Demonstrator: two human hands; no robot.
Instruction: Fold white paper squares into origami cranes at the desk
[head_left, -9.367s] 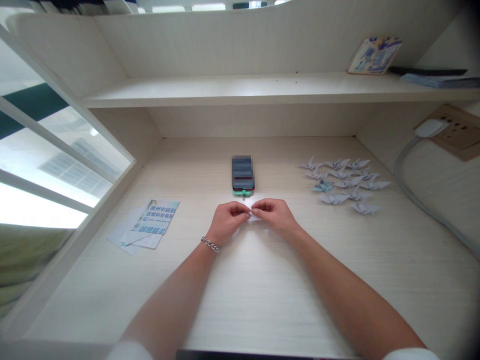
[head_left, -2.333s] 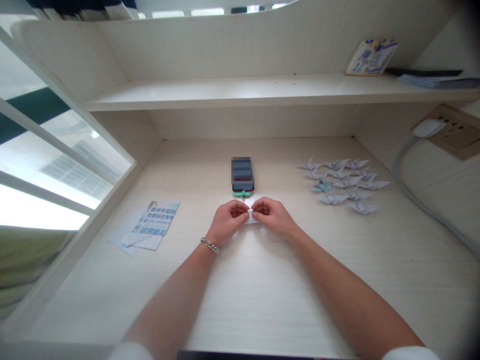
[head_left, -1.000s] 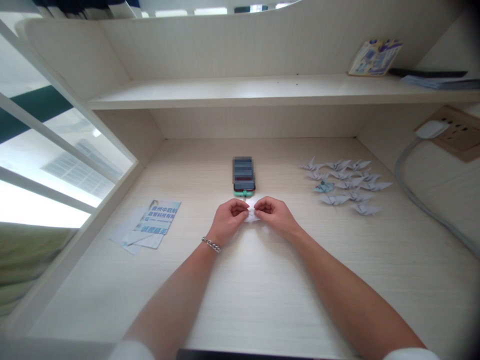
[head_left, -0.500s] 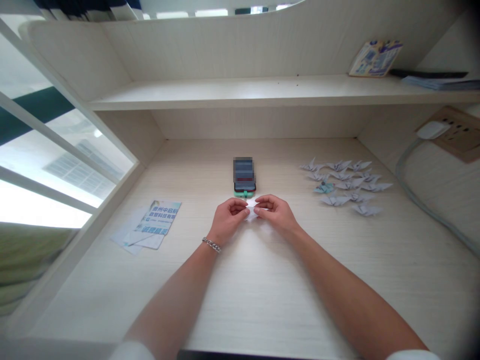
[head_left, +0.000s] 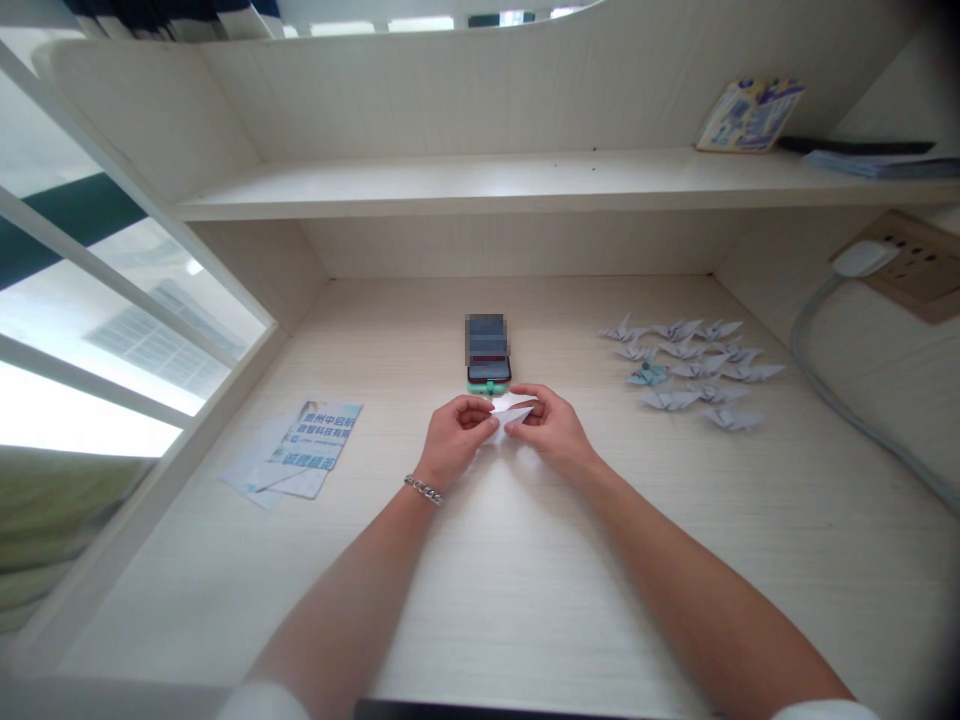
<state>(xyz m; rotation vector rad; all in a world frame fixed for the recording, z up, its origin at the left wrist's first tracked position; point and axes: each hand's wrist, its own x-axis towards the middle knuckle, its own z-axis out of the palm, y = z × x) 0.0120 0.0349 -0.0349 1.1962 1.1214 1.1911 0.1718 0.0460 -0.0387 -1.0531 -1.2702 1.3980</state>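
Note:
A small piece of folded white paper (head_left: 513,416) is held between my two hands, just above the desk. My left hand (head_left: 454,436) pinches its left end between thumb and curled fingers, and a silver chain bracelet circles that wrist. On the other side, my right hand (head_left: 556,428) has its thumb against the paper's near face, with the index finger lifted off. A pointed white flap shows, slanting toward the right fingers. Part of the paper is hidden behind the fingertips. Right behind the hands lies a phone (head_left: 488,350) with a green piece at its near end.
Several folded paper cranes (head_left: 701,368), one of them blue (head_left: 649,374), stand at the right. Printed cards and sheets (head_left: 315,450) lie at the left. A grey cable (head_left: 847,400) runs from the wall socket (head_left: 919,262). A shelf (head_left: 450,185) spans the back.
The right index finger has lifted away from the thumb. More of the paper's pointed flap now shows at the right hand. My left hand has stayed almost still.

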